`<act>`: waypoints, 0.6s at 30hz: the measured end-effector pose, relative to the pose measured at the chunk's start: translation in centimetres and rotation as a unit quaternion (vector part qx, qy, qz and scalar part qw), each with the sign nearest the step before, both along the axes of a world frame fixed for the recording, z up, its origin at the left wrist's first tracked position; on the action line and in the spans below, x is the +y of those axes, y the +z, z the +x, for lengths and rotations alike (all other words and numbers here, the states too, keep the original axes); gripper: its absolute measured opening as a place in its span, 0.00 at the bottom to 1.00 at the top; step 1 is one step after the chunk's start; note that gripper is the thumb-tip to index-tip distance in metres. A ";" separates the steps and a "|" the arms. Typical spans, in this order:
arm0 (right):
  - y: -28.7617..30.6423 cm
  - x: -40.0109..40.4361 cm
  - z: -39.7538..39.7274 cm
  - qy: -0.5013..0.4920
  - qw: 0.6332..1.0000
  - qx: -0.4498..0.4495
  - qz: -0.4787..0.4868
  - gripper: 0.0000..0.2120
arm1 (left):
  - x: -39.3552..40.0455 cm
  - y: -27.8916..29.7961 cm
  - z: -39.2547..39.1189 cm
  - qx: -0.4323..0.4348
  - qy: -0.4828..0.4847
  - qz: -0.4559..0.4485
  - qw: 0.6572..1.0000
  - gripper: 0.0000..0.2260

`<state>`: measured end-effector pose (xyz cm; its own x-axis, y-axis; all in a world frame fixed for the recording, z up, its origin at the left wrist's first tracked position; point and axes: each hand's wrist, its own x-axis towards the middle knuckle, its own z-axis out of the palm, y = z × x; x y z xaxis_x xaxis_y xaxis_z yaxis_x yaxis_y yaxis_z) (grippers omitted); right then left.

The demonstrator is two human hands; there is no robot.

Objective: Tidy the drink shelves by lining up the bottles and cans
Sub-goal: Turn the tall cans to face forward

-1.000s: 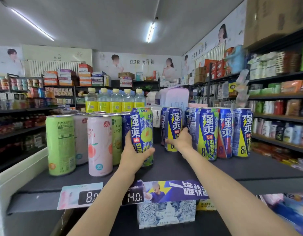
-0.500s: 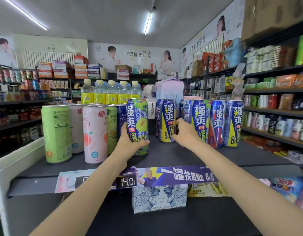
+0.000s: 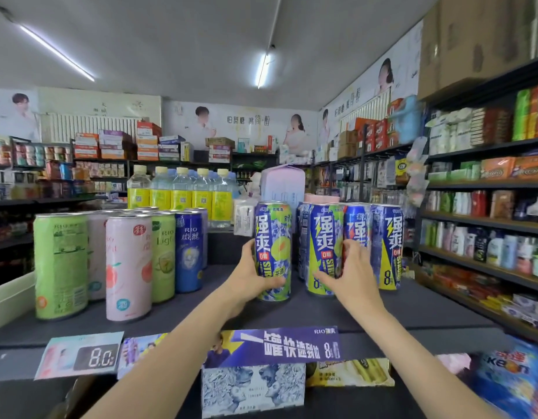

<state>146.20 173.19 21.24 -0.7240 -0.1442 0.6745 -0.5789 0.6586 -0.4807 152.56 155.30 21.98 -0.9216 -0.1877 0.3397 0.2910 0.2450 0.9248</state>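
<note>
On the dark shelf [image 3: 146, 325], left hand [image 3: 252, 275]'s fingers gripping green-blue can [image 3: 273, 251], now nearer right-hand [image 3: 350, 275]-gripped blue-yellow can [image 3: 325, 249].

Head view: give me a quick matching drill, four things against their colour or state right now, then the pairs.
1. left hand
2. right hand
3. pink peach can
4. yellow-label bottles

A. stands untouched near the shelf front
B. grips the lone blue-green can
C. rests on a blue-yellow can in the right cluster
D. lined up behind the cans

Pairs: 1-B, 2-C, 3-A, 4-D
</note>
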 end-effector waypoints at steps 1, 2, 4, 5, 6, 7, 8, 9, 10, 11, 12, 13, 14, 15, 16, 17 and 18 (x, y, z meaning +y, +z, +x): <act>0.0 0.0 -0.3 -0.007 1.000 0.010 0.017 0.37 | 0.2 0.1 -0.3 0.000 0.002 0.000 1.000 0.40; 0.1 0.0 -0.5 -0.011 0.999 0.019 0.025 0.37 | 0.2 0.1 -0.6 0.001 0.004 0.001 1.000 0.41; 0.2 0.1 -0.9 -0.011 0.999 0.020 0.026 0.38 | 0.4 -0.1 -1.3 0.001 0.005 -0.003 1.000 0.41; 0.2 0.1 -1.1 -0.011 0.999 0.020 0.030 0.38 | 0.5 -0.1 -1.6 0.002 0.007 -0.005 1.000 0.42; 0.1 0.1 -1.2 -0.013 0.999 0.021 0.037 0.39 | 0.7 -0.2 -2.0 0.003 0.009 -0.006 1.000 0.42; 0.1 0.1 -1.2 -0.017 0.999 0.025 0.043 0.38 | 0.9 -0.3 -2.4 0.004 0.010 -0.006 1.000 0.42; 0.1 0.1 -1.2 -0.022 0.998 0.032 0.048 0.38 | 1.0 -0.3 -2.8 0.006 0.011 -0.007 1.000 0.42; 0.1 0.1 -1.1 -0.030 0.997 0.042 0.052 0.38 | 1.1 -0.3 -3.1 0.007 0.009 -0.007 1.000 0.43; 0.2 0.1 -1.0 -0.038 0.996 0.056 0.052 0.37 | 1.2 -0.3 -3.3 0.008 0.005 -0.008 1.000 0.44; 0.3 0.0 -0.8 -0.040 0.995 0.083 0.045 0.36 | 1.1 -0.5 -3.6 0.006 0.001 -0.010 1.000 0.44; 0.4 -0.1 -0.5 -0.033 0.990 0.130 0.034 0.35 | 1.1 -0.4 -3.6 0.003 -0.001 -0.012 1.000 0.44; 0.6 -0.3 -0.3 -0.021 0.981 0.193 0.028 0.33 | 1.0 -0.4 -3.6 0.004 -0.005 -0.006 1.000 0.43; 0.8 -0.8 -0.2 -0.010 0.966 0.255 0.032 0.33 | 0.8 0.0 -3.5 0.017 -0.010 0.010 1.000 0.40; 1.1 -1.2 -0.3 -0.007 0.953 0.298 0.050 0.34 | 0.6 0.5 -3.3 0.034 -0.003 0.031 0.999 0.35; 1.6 -1.8 -0.5 -0.014 0.945 0.317 0.076 0.36 | 0.4 1.3 -3.0 0.049 0.011 0.054 0.997 0.31; 2.2 -2.3 -0.8 -0.024 0.942 0.318 0.100 0.39 | -0.2 1.9 -3.0 0.059 0.026 0.068 0.996 0.30; 2.8 -2.8 -1.1 -0.032 0.942 0.311 0.120 0.43 | -0.9 2.4 -3.1 0.061 0.038 0.071 0.995 0.29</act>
<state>145.14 170.39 24.04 -0.2127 -0.3153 0.9248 -0.6545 0.7487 0.1048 149.42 154.39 24.35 -0.8565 -0.3090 0.4134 0.3891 0.1398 0.9105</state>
